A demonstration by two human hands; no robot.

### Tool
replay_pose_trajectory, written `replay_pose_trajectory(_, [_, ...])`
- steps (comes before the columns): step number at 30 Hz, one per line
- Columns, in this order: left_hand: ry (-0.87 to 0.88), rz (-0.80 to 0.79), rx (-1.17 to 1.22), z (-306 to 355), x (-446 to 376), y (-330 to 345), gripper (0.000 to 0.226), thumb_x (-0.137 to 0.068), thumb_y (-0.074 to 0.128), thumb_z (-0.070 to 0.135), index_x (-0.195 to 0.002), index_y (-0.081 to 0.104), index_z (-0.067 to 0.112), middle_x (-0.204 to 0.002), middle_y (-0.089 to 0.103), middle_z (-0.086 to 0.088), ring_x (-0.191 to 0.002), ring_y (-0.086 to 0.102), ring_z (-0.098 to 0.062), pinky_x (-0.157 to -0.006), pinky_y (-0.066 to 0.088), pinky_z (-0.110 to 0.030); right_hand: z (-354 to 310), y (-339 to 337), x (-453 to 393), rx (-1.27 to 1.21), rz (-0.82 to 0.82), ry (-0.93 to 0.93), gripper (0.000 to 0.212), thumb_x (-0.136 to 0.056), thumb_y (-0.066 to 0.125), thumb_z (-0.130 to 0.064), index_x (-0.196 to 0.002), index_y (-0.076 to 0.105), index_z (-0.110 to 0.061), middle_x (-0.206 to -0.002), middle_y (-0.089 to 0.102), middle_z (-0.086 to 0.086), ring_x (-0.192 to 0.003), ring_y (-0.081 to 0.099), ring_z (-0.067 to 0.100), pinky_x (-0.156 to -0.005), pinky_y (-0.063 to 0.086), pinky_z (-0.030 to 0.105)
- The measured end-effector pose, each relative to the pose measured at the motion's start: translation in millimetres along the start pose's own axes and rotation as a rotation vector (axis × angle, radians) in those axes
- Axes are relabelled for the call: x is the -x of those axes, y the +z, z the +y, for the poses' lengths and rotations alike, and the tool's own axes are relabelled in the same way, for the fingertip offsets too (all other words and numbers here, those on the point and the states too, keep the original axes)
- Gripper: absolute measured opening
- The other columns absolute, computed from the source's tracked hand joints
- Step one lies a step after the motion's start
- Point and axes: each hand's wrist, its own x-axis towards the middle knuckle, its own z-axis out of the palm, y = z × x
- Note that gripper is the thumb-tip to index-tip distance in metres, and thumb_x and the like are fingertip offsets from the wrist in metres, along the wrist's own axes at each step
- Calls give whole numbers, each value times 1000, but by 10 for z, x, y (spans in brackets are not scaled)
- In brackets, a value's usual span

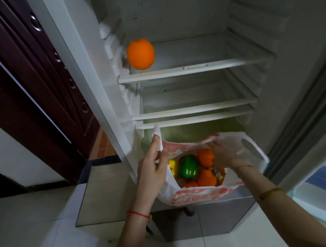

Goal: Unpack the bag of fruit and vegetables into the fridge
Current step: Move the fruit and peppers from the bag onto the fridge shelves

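Holding the white plastic shopping bag with the orange-red print (201, 194) open at the bottom of the open white fridge (187, 16), where it sits on the ledge just in front of the pale green crisper drawer (195, 129). My left hand (152, 168) is pinching the bag's left handle and pulling it up and out toward the fridge's left wall, with one fingertip poking up inside the plastic. My right hand (224, 153) is down in the mouth of the bag, fingers curled over the far rim right by the produce, though I honestly can't tell if it's gripping the plastic or one of the fruits. Inside the bag there's a shiny green bell pepper (188, 167) in the middle, a yellow pepper (172, 167) tucked against the left side, and a few round orange fruits (206, 177) packed around them, plus some brownish stuff at the right I can't make out. One round orange (140, 54) is sitting on the top glass shelf (196, 67), at the front left corner next to the wall. Two more glass shelves (195, 110) sit below it. Red string bracelet (138, 214) on my left wrist, a thin band (268, 193) on my right forearm.
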Motion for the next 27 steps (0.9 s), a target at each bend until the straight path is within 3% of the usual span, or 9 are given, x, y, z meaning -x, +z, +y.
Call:
replay_pose_trajectory(3, [-6,-44,55,-2,15,-10,54,-100,46,27,-147,26,43,-85,61,-5,-80,64,-18,-74,57,-44,176,255,-335,-53,64,-121,76,-93,52,-18,-154,6,-26,-129,54,14,-114,58,27,-100,47,37])
replay_pose_trajectory(6, [-7,-70,111,16,15,0,55,-100,46,23,-146,25,45,-92,65,16,-87,65,2,-75,60,-27,166,358,-455,-89,163,-86,69,-95,48,-13,-153,11,-19,-120,60,16,-109,63,31,-90,54,39])
replay_pose_trajectory(9, [15,-45,111,48,0,10,56,-100,45,22,-148,25,44,-86,66,-6,-78,64,-8,-70,57,-25,113,464,-555,-246,244,18,55,-95,49,-22,-146,29,-17,-120,61,12,-108,62,33,-90,52,44])
replay_pose_trajectory(12, [7,-15,44,58,-27,16,56,-100,45,24,-148,23,40,-81,57,-24,-71,59,-27,-63,53,-34,93,581,-587,-95,376,54,48,-94,52,-28,-137,38,-12,-102,66,10,-88,67,30,-73,55,39])
replay_pose_trajectory(15, [-17,-34,48,58,-51,27,55,-100,46,25,-146,22,43,-90,61,-24,-81,63,-29,-68,54,-43,208,791,-634,-17,288,17,44,-78,76,-35,-99,61,1,-62,63,9,-46,62,25,-41,50,28])
replay_pose_trajectory(17, [-14,-38,56,55,-68,29,53,-100,46,25,-140,21,49,-92,62,-22,-83,64,-25,-70,55,-40,283,936,-743,-14,344,-17,39,-71,80,-31,-81,65,4,-52,58,11,-37,57,24,-37,46,24])
replay_pose_trajectory(22, [5,-74,96,73,-79,29,53,-101,45,19,-138,19,48,-90,64,15,-87,64,4,-69,51,-11,258,1031,-823,36,370,40,62,-43,97,-30,-79,62,6,-54,58,13,-38,57,25,-36,46,25])
replay_pose_trajectory(24, [-12,-84,113,72,-82,36,53,-101,45,19,-140,20,46,-98,64,18,-93,62,9,-73,49,-8,280,1056,-851,21,332,71,62,-41,96,-31,-79,62,5,-60,59,15,-43,59,28,-38,47,27])
replay_pose_trajectory(27, [-22,-110,111,59,-82,52,56,-101,45,23,-148,20,41,-111,65,12,-101,61,7,-78,51,-12,457,1197,-1000,36,383,125,44,-52,92,-9,-81,60,3,-65,59,19,-45,59,32,-38,49,32])
